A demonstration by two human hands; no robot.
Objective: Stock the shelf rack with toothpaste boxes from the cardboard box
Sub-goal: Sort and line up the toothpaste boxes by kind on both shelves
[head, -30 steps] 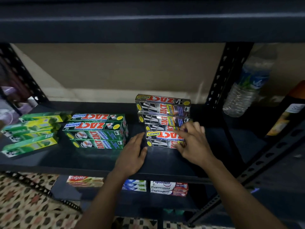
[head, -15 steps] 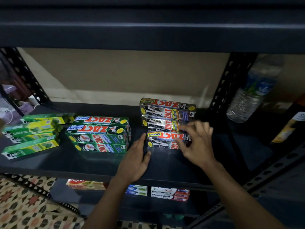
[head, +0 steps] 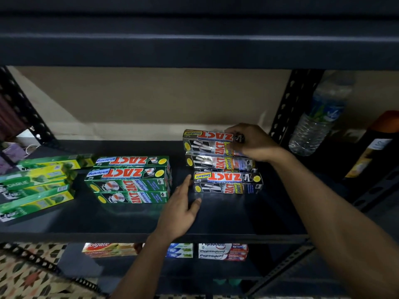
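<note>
On the dark shelf (head: 226, 221) stand silver Zact Smokers toothpaste boxes in two rows: a taller rear stack (head: 207, 145) and a front box (head: 226, 182). My right hand (head: 252, 143) grips the right end of the top rear box. My left hand (head: 181, 208) lies flat on the shelf, fingers apart, its fingertips close to the front box's left end. Green Zact Whitening boxes (head: 129, 180) are stacked to the left. The cardboard box is out of view.
Green-yellow Darlie boxes (head: 36, 186) lie at the shelf's left end. A water bottle (head: 317, 117) and a dark bottle (head: 373, 147) stand right of the rack post (head: 289, 108). Colgate (head: 108, 249) and Pepsodent boxes (head: 222, 251) sit on the lower shelf.
My right hand moved from the front silver box up and back to the top of the rear stack. My left hand stayed flat on the shelf.
</note>
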